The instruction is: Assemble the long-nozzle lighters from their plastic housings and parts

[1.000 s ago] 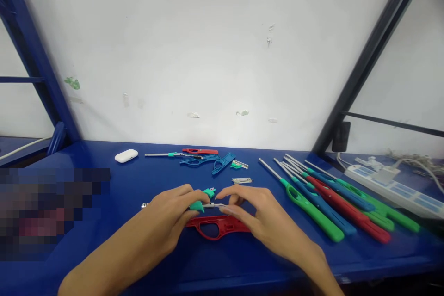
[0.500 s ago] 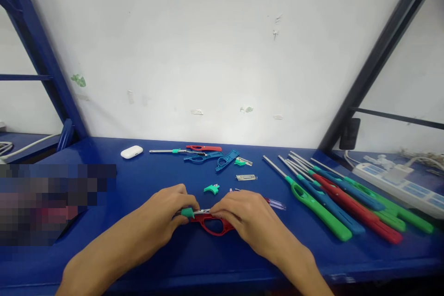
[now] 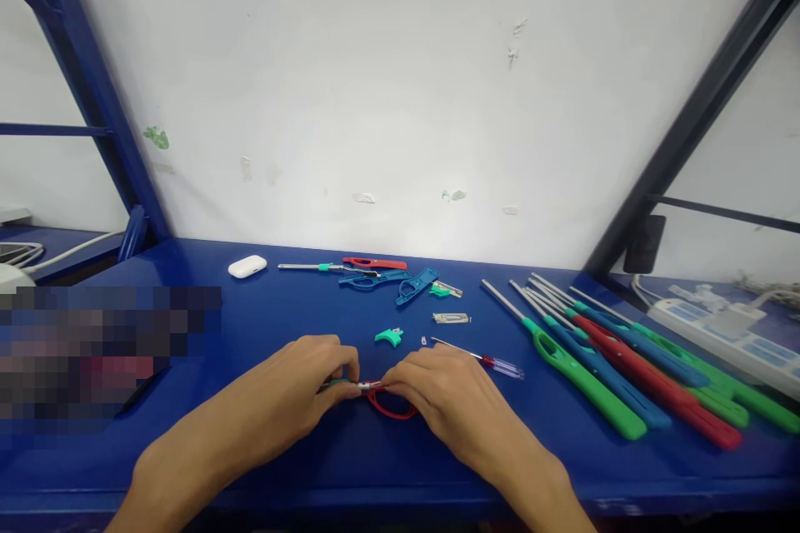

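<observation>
A red lighter casing (image 3: 392, 414) with a trigger loop lies between my hands, low over the blue table. My left hand (image 3: 312, 379) is closed in a pinch at its left end, on the lighter nozzle, whose green collar is mostly covered by the fingers. A thin metal piece (image 3: 367, 386) shows between the two sets of fingertips. My right hand (image 3: 441, 387) is closed on the casing's right side, which it largely hides. Just beyond the hands lie a green trigger (image 3: 390, 337), a tiny pale part (image 3: 423, 341) and a screwdriver (image 3: 500, 366) with a clear handle.
Assembled long lighters (image 3: 587, 379) in green, blue and red fan out at the right, near a power strip (image 3: 731, 333). Farther back are blue casing halves (image 3: 417, 286), a red casing half (image 3: 375, 264), a loose nozzle (image 3: 306, 267), a clear part (image 3: 451, 318) and a white case (image 3: 247, 266).
The view has shifted slightly. My left fingers now cover most of the green collar that showed before, and the red casing looks tipped more edge-on. More of the screwdriver shows beyond my right hand.
</observation>
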### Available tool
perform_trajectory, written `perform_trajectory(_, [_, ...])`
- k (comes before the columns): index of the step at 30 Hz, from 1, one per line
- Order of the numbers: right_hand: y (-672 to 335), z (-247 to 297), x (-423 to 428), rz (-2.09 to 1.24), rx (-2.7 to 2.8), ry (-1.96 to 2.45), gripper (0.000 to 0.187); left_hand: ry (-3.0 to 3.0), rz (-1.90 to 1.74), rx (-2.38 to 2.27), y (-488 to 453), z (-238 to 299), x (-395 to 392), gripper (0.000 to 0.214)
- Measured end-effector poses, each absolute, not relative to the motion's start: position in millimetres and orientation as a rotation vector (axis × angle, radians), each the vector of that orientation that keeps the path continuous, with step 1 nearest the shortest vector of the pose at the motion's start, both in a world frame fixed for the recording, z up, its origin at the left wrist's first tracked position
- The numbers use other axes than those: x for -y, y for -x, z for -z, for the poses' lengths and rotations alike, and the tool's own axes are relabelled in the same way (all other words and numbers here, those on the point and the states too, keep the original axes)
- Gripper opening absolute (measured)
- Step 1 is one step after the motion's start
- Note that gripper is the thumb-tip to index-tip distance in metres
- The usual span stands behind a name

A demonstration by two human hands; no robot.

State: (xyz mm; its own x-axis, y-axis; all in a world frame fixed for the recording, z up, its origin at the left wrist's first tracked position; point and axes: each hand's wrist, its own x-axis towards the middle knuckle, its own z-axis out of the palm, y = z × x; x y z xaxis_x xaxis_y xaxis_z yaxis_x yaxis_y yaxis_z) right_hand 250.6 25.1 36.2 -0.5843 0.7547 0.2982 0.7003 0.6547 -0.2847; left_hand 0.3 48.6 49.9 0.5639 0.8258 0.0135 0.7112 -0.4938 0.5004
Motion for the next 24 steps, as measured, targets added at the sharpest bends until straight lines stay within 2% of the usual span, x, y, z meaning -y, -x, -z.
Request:
perform_trajectory(3, [-249.8,-36.2,-25.1,-0.177,2.488,1.156,0.022,-2.376,-0.338,-1.249,-3.8,-54.6,-46.9,0.026])
perform_trajectory(14, [-245.4,-36.2,-24.8,-0.145,2.512,1.169,0.016,-2.378,-0.366,-1.363,-5.3,-38.6,-48.9,0.026])
perform_trajectory(20, [-258.2,-46.9,-23.4,-0.265,2.352,1.232,0.021,-2.374,-0.395,-1.442,-10.4,-42.3,-42.6,0.029])
perform_trajectory(24, [-277.7,-57.0,-22.3,-0.318,2.218,1.327,0.014,-2.358,-0.392,-1.468,-13.7,-45.0,-40.7,0.028])
